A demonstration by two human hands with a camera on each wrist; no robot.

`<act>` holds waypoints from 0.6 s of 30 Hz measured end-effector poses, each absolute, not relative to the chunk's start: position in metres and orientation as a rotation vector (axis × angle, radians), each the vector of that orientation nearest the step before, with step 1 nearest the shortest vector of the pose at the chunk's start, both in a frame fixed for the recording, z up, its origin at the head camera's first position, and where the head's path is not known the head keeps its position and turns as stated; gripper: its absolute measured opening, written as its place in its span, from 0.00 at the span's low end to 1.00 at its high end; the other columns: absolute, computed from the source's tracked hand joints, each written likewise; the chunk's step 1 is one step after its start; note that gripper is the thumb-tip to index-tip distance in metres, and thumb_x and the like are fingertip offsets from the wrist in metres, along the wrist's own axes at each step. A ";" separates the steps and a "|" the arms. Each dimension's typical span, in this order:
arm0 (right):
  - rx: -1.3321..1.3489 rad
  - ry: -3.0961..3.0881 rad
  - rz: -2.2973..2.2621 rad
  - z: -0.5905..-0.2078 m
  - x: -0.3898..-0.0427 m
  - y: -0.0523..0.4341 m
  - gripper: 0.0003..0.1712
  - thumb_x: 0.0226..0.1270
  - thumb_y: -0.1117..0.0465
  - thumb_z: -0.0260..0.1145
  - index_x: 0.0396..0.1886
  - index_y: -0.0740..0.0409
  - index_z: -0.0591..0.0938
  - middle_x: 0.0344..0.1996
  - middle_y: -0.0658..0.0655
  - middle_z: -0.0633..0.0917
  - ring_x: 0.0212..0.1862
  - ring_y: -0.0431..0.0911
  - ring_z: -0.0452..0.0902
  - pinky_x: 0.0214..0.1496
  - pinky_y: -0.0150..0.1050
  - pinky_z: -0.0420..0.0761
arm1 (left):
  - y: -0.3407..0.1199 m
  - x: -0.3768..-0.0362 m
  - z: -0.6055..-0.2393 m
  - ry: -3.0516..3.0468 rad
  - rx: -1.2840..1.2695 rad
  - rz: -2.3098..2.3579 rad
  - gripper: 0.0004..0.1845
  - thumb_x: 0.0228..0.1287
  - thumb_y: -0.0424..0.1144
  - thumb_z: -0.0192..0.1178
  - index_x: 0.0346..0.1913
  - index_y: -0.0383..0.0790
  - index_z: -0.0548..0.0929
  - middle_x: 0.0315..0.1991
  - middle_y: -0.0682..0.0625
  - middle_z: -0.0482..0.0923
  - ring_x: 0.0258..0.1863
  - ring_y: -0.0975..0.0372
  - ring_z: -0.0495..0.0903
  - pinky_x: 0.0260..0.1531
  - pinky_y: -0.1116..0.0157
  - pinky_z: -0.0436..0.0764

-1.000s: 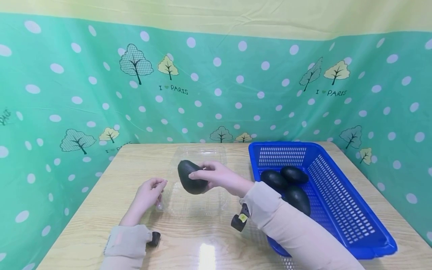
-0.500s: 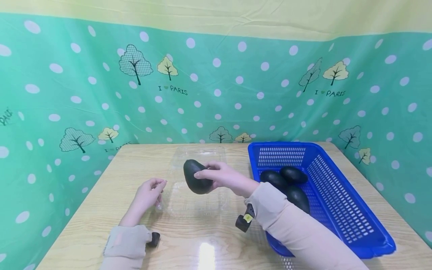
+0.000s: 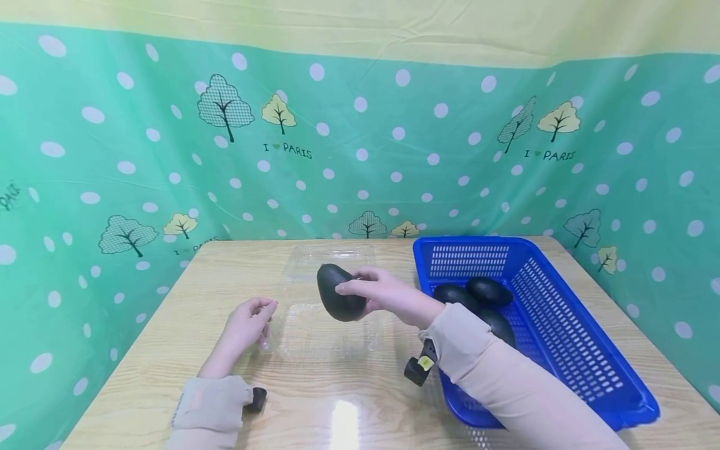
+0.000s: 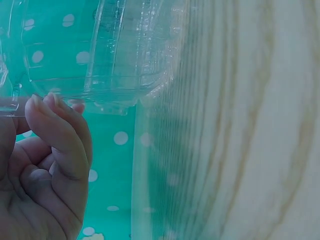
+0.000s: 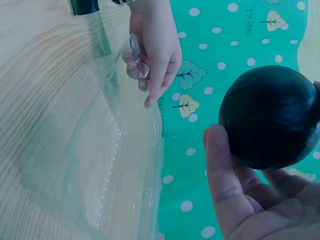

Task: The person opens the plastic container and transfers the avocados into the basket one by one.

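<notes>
My right hand (image 3: 371,292) grips a dark avocado (image 3: 339,301) and holds it in the air over an open clear plastic clamshell box (image 3: 326,325) on the wooden table (image 3: 169,350). In the right wrist view the avocado (image 5: 270,118) rests between my thumb and fingers above the clear box (image 5: 100,165). My left hand (image 3: 247,325) pinches the left edge of the box with curled fingers (image 4: 55,135), and the clear box (image 4: 100,55) shows just beyond them.
A blue plastic basket (image 3: 562,331) stands at the right with three dark avocados (image 3: 488,291) in it. A green dotted cloth (image 3: 112,156) hangs behind and beside the table. Small black wrist cameras (image 3: 419,369) hang under both sleeves.
My right hand has carried the avocado a little to the right, toward the basket, still above the clear box. The left hand has stayed at the box's edge.
</notes>
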State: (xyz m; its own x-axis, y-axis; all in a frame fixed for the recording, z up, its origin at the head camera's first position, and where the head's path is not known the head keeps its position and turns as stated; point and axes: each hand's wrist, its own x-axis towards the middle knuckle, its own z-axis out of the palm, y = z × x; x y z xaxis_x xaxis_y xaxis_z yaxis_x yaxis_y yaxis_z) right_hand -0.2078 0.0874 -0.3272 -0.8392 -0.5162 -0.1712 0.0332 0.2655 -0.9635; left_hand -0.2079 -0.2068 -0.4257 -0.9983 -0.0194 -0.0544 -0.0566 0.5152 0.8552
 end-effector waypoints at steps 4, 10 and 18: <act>-0.431 2.078 -1.627 -0.326 -0.207 0.094 0.26 0.66 0.50 0.65 0.58 0.60 0.75 0.49 0.62 0.85 0.44 0.48 0.86 0.55 0.42 0.81 | -0.207 -0.208 -0.425 2.703 -0.070 1.527 0.23 0.78 0.45 0.49 0.62 0.27 0.72 0.43 0.36 0.77 0.21 0.64 0.75 0.18 0.67 0.81; -0.409 2.088 -1.643 -0.323 -0.205 0.102 0.27 0.66 0.49 0.64 0.58 0.59 0.75 0.49 0.61 0.85 0.44 0.48 0.86 0.54 0.41 0.80 | -0.207 -0.207 -0.424 2.708 -0.071 1.516 0.23 0.78 0.45 0.49 0.62 0.27 0.72 0.42 0.37 0.78 0.21 0.64 0.75 0.19 0.68 0.81; -0.396 2.110 -1.638 -0.322 -0.204 0.116 0.26 0.67 0.47 0.63 0.57 0.58 0.76 0.49 0.60 0.85 0.44 0.48 0.86 0.52 0.41 0.80 | -0.207 -0.207 -0.425 2.699 -0.066 1.514 0.25 0.78 0.47 0.49 0.63 0.28 0.72 0.43 0.37 0.77 0.21 0.63 0.74 0.19 0.68 0.81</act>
